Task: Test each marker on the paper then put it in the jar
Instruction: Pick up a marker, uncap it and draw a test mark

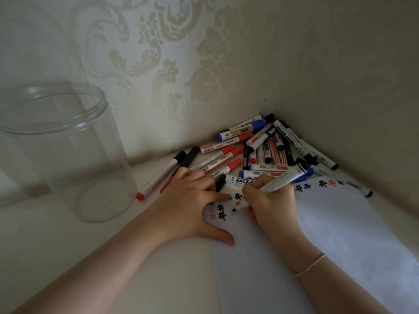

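The right hand (269, 200) grips a marker (275, 183), fingers curled round its white barrel, black tip (234, 210) touching the paper (340, 234) just left of the knuckles. The left hand (188, 205) lies flat with fingers straight, pressing the paper's left edge, thumb spread toward the wrist; its fingertips reach the nearest pens. Two wallpapered walls (340, 75) meet in a corner beyond both hands, closing the far side and the right. Bare tabletop (56, 257) stretches left of the left forearm and toward the camera.

The held marker is white with grey print, its rear end blue and slightly blurred, slanting up and away to the right of the fist. Hash-shaped test marks (221, 211) in black, red and blue run along the paper's far edge, some between the two hands. A pile of markers (260, 150), capped red, blue and black, fills the corner just beyond the fingers, touching the paper's far edge. The clear jar (68, 150) stands upright, open-mouthed and empty, well left of the left hand. A thin bracelet (309, 265) circles the right wrist.
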The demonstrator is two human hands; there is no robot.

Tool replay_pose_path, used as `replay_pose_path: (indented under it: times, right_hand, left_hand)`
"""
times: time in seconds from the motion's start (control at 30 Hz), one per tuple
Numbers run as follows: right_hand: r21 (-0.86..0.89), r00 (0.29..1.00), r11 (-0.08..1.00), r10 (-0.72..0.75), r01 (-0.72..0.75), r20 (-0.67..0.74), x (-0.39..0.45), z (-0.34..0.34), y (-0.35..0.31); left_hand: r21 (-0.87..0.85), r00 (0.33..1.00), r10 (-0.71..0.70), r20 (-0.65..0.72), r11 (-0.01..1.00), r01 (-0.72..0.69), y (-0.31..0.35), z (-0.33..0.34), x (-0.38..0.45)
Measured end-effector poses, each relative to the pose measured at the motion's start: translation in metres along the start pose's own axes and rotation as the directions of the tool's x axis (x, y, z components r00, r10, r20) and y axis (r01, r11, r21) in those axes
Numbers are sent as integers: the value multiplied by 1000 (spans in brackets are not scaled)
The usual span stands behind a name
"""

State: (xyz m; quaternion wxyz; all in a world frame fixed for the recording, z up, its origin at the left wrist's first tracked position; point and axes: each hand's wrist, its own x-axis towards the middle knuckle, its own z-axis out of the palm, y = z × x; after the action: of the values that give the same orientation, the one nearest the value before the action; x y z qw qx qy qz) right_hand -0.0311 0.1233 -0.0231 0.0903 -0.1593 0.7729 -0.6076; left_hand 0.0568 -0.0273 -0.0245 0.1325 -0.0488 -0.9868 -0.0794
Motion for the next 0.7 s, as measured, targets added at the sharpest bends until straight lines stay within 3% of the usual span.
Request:
replay_pose_path:
  times: [0.3, 0.43, 0.53, 0.7]
  right_hand:
    - [-38, 999, 999, -36, 37, 11, 1, 1, 4]
    - [225, 998, 974, -1, 16, -65, 4, -4, 0]
    - [379, 999, 925, -1, 17, -43, 5, -7, -2]
    - [507, 999, 861, 45, -50, 22, 6, -9, -2]
  left_hand:
    - [4, 999, 11, -39, 1000, -11, -2, 3, 0]
    - [-48, 994, 20, -112, 999, -25, -4, 7, -2]
    - [-99, 975, -75, -208, 994, 55, -3, 4, -2]
    - [66, 950, -192, -245, 975, 214, -1, 8, 5]
